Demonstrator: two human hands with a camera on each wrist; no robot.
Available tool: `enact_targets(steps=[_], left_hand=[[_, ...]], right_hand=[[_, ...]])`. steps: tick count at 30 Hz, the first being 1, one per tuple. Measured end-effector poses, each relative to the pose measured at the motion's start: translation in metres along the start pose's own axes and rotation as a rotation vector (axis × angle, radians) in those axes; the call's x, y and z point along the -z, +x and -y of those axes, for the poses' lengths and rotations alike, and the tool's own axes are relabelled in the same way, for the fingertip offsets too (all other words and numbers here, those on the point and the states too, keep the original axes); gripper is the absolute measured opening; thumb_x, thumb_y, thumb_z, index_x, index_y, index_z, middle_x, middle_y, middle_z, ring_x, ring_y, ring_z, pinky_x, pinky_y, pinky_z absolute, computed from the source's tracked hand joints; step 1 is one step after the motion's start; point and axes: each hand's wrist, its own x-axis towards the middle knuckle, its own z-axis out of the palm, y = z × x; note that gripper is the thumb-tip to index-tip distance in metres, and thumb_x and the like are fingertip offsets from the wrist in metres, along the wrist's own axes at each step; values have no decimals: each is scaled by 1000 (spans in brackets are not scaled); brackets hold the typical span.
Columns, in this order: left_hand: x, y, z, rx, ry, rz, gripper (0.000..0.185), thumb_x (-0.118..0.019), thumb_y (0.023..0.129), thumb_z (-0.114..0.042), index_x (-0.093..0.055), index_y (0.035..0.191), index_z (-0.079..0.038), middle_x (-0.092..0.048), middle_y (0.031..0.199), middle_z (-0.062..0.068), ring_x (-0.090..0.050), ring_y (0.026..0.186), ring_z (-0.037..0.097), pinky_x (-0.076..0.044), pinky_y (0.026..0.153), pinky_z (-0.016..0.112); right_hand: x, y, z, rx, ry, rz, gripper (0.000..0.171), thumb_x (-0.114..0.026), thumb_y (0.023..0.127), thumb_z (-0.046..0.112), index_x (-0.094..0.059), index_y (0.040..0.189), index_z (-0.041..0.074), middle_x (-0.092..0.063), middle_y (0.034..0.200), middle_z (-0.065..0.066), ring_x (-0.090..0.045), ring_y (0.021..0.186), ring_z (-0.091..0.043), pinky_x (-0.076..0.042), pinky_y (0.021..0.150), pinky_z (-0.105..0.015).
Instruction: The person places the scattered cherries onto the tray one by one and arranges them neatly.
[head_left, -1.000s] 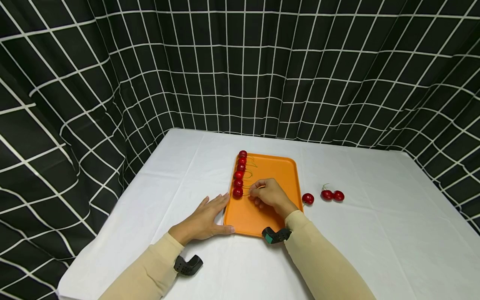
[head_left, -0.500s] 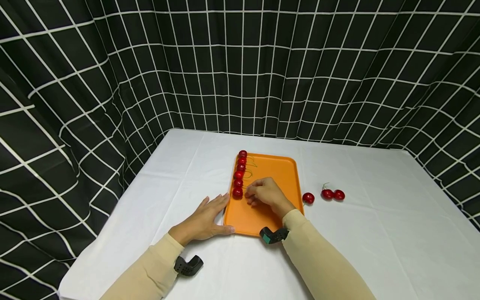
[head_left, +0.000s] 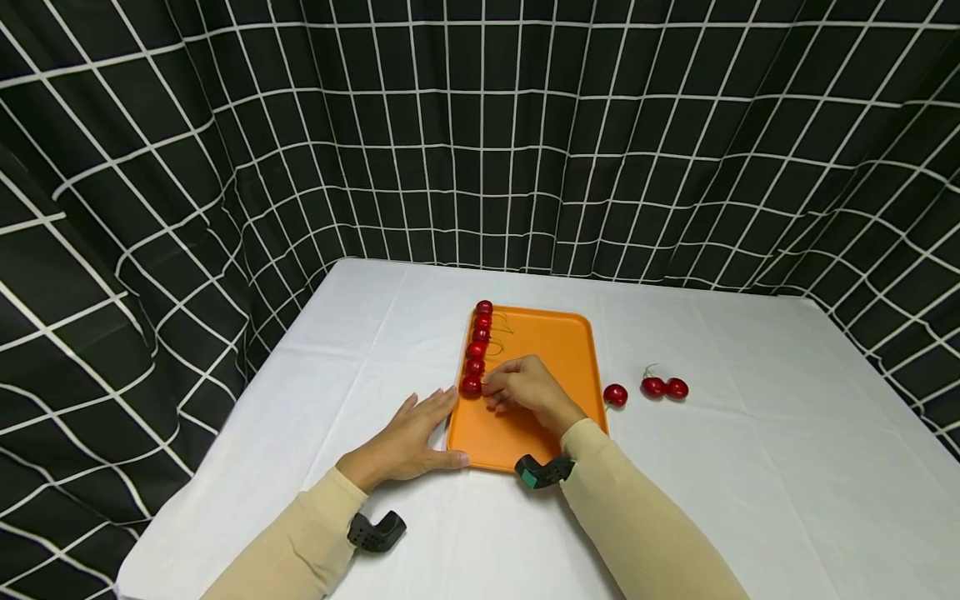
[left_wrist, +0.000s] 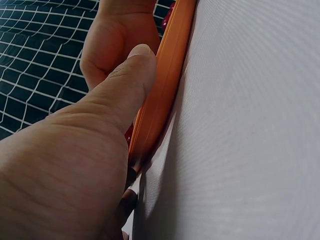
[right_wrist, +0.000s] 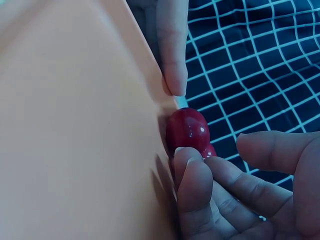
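Note:
A row of red cherries (head_left: pixel 482 335) lies along the left edge of the orange tray (head_left: pixel 547 337), some with thin green stems pointing right. My right hand (head_left: pixel 528 392) reaches over the tray with fingertips against the nearest cherry (head_left: pixel 470 387). In the right wrist view that cherry (right_wrist: pixel 187 129) sits beside the tray wall; its stem cannot be seen. There the thumb (right_wrist: pixel 270 150) stands away from the fingers. My left hand (head_left: pixel 412 437) lies spread at the tray's front left corner, thumb on the front rim and fingertips beside the left edge.
Right of the tray, a single cherry (head_left: pixel 615 395) lies close to the rim. A joined pair of cherries (head_left: pixel 663 388) lies farther right on the white tablecloth (head_left: pixel 757 450). Black grid curtain (head_left: pixel 510 150) hangs behind and at both sides.
My right hand has moved left, from above the stem to the nearest cherry, and that cherry has shifted slightly left. The left hand has stayed in place.

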Motion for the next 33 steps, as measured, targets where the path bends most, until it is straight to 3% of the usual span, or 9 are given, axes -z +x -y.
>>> enact_targets(steps=[25, 29, 33], left_hand=[[-1, 0, -3, 6, -14, -3, 103, -66, 79, -65, -23, 153, -7, -18, 157, -2, -11, 144, 15, 4, 115, 38], [-1, -1, -4, 8, -10, -11, 103, -66, 79, -64, -24, 153, -8, -18, 158, -3, -12, 144, 15, 4, 115, 39], [-1, -1, -4, 1, -6, -22, 103, -68, 79, -63, -24, 153, -7, -19, 157, -1, -13, 144, 17, 3, 115, 40]], right_hand=[[7, -10, -2, 2, 31, 22, 25, -62, 93, 10, -66, 105, -12, -69, 91, -22, -68, 73, -29, -59, 67, -35], [18, -20, 7, 24, 29, -2, 28, -62, 93, 12, -65, 109, -11, -69, 98, -23, -67, 77, -32, -58, 68, -34], [45, -35, 23, 80, -10, -66, 28, -64, 93, 16, -66, 110, -6, -69, 100, -18, -65, 76, -33, -56, 64, -32]])
